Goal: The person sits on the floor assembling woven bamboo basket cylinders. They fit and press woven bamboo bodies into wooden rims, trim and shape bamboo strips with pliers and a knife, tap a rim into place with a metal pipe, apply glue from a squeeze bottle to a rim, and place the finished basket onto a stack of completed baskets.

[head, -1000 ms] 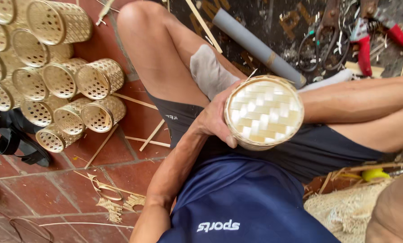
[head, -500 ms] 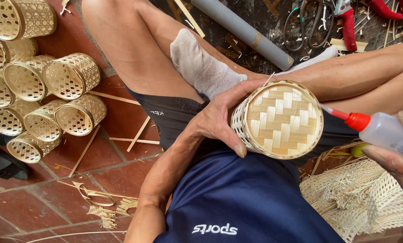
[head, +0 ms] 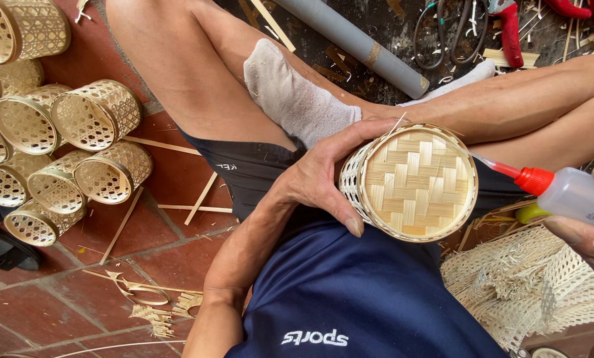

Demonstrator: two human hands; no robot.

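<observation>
While left hand (head: 317,182) grips basket (head: 413,182), glue bottle (head: 562,193) nozzle touches rim.

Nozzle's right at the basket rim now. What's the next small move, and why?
Probably a gentle squeeze of the glue bottle in the right hand: its red nozzle tip sits at the woven bamboo basket's rim, where the base meets the wall. The left hand grips the basket with its base facing up, steady enough for it.

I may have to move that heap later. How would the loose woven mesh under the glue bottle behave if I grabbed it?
The woven mesh looks thin and open, with frayed strip ends, so it would probably feel light and flop or bend. It lies in loose, overlapping layers, so they may slide apart. Stray ends could snag or snap.
</observation>
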